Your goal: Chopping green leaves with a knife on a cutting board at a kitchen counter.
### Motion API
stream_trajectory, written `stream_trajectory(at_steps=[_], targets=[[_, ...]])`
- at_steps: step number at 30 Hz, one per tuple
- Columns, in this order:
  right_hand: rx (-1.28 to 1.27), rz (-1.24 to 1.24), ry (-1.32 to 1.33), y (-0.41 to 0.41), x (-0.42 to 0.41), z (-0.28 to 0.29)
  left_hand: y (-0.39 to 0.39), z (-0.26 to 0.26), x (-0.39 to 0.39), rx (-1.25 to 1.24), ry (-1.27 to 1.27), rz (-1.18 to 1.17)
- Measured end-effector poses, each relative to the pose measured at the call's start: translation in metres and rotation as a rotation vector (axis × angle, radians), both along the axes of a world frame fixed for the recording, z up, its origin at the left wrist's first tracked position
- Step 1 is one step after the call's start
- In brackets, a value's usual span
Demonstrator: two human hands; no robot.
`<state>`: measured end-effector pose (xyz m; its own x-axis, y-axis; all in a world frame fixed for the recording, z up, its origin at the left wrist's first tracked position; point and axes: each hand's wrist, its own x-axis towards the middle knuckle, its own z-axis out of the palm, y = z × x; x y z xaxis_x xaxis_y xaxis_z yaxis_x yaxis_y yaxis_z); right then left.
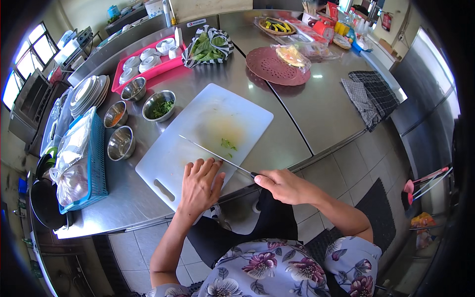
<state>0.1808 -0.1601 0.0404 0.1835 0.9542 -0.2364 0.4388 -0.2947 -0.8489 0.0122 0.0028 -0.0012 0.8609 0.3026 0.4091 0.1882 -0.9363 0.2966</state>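
Observation:
My right hand [285,185] grips the black handle of a kitchen knife [211,151]. Its long thin blade reaches up and left across a white plastic cutting board [167,152]. Just on the near side of the blade, my left hand [200,182] rests palm down on the board, fingertips bent close to the steel. Whether anything lies under those fingertips is hidden. Beyond the blade, a few cut green leafy pieces [228,144] lie on a yellowish stained patch of the board.
Left of the board stand steel bowls, one with chopped greens [162,108], one with orange bits [118,118]. A blue plastic basket [98,167] borders them. Behind are a pink tray [156,76], leafy greens [209,46] and a perforated maroon tray [263,68]. Cloths [371,92] hang over the right edge.

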Motion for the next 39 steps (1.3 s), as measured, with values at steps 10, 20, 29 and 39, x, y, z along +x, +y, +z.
stream_trajectory(at_steps=[10, 20, 29, 39], targets=[[0.043, 0.022, -0.095, 0.02, -0.002, -0.014, -0.001, -0.003, 0.003, 0.1, -0.036, 0.043], [-0.014, 0.041, -0.159, -0.005, 0.0, 0.018, -0.007, -0.003, -0.001, 0.054, -0.015, 0.065], [0.186, -0.066, -0.119, 0.009, -0.015, -0.019, -0.009, 0.0, -0.001, 0.014, 0.008, 0.071], [-0.162, -0.049, 0.341, -0.011, 0.011, 0.01, -0.013, -0.006, 0.0, 0.041, -0.021, 0.133]])
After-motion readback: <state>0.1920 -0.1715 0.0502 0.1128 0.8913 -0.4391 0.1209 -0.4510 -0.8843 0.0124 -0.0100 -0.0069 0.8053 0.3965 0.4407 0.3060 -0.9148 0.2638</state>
